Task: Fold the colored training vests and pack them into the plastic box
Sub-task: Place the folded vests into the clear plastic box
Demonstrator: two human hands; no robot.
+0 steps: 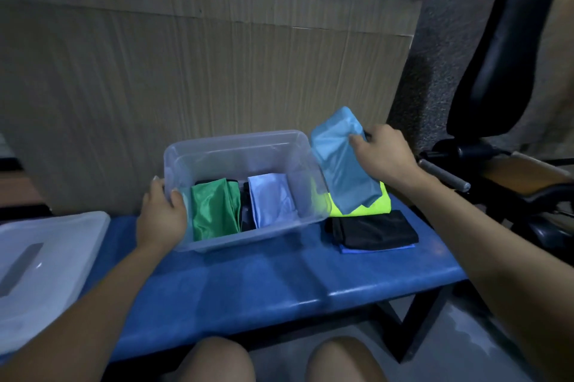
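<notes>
A clear plastic box (236, 145) stands on the blue bench. Inside it a folded green vest (214, 210) stands on edge beside a folded pale blue vest (271, 200), with something dark between them. My left hand (161, 210) grips the box's left rim. My right hand (383, 153) holds a folded sky-blue vest (341, 164) lifted just right of the box. Under it lies a folded neon yellow vest (377, 206). Nearer me a folded black vest (372, 229) rests on a blue one (377, 248).
The blue bench (264, 282) runs left to right in front of my knees. The box's translucent lid (43, 273) lies at its left end. A cardboard-covered wall rises behind. A black exercise machine (497, 71) with a metal bar stands at the right.
</notes>
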